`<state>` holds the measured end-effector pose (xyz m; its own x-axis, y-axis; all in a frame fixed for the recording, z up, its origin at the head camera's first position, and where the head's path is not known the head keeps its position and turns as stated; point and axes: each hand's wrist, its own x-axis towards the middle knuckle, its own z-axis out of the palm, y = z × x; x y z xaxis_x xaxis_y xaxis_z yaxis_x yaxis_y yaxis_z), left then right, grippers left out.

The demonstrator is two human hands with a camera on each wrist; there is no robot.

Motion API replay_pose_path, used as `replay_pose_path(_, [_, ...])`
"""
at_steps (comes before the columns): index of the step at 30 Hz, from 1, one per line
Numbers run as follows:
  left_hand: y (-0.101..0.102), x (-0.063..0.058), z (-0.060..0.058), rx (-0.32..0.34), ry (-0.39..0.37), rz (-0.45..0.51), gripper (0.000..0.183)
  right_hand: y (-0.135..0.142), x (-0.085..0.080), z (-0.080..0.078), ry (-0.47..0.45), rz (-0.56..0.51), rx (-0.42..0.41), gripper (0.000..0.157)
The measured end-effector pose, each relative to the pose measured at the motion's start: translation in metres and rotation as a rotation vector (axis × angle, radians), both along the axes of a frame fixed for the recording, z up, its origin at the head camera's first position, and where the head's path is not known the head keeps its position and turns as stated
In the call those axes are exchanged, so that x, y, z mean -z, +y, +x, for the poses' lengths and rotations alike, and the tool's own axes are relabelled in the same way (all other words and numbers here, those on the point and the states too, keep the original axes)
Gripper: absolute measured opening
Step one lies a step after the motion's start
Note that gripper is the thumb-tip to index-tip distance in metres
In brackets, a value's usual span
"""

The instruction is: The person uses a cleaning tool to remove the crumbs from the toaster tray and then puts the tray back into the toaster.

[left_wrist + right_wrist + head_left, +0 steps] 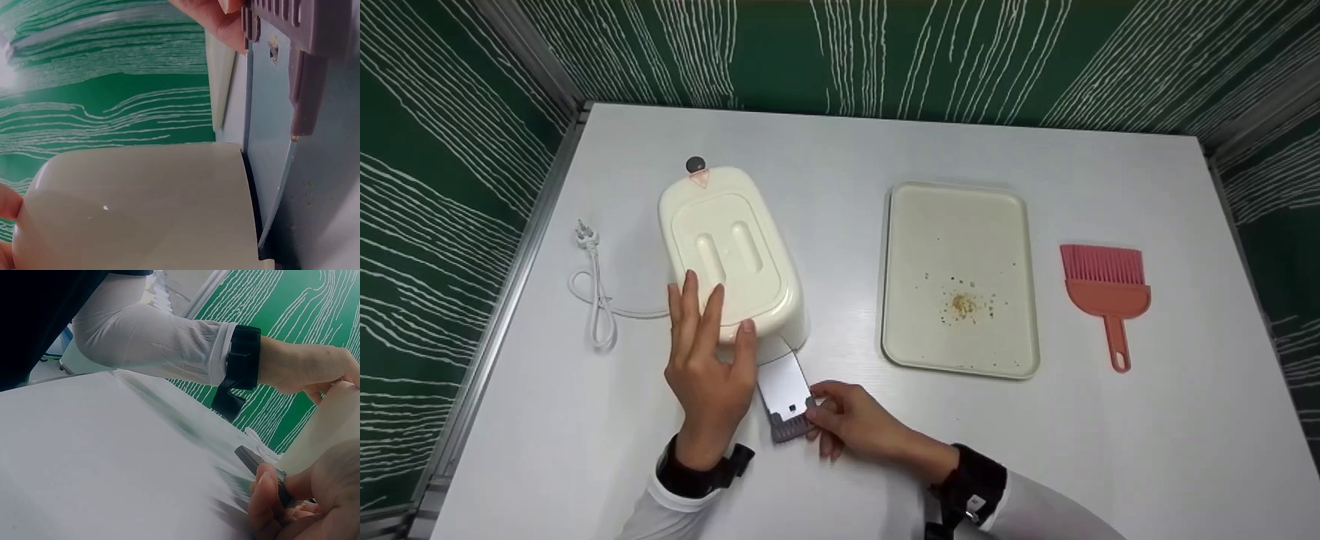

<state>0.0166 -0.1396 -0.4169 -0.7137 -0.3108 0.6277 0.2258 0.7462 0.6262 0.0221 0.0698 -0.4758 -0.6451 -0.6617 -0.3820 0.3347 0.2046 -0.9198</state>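
Observation:
A cream toaster (pixel 727 247), its two-slot top covered by a lid, stands at the left of the table. My left hand (pixel 711 386) rests on its near end, the fingers extended over the top and the thumb at the near right edge. From under that end a metal crumb tray (pixel 784 382) with a grey slotted end sticks out. My right hand (pixel 851 420) pinches this grey end at its right side. In the left wrist view a few crumbs cling to the crumb tray (pixel 270 101). The part of it inside the toaster is hidden.
A cream rectangular tray (pixel 960 210) holds a small heap of crumbs (pixel 964 305) right of the toaster. Farther right lies a red brush (pixel 1108 296). The toaster's white cord (pixel 598 292) and plug lie to its left. Green patterned panels (pixel 780 60) border the table.

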Motion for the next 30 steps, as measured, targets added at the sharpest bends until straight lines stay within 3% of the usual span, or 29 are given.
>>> replay_pose_path(30, [0.001,-0.002,-0.001,-0.002,0.008,0.002,0.045,-0.020,0.005,-0.012,-0.030,-0.039,0.113,0.035])
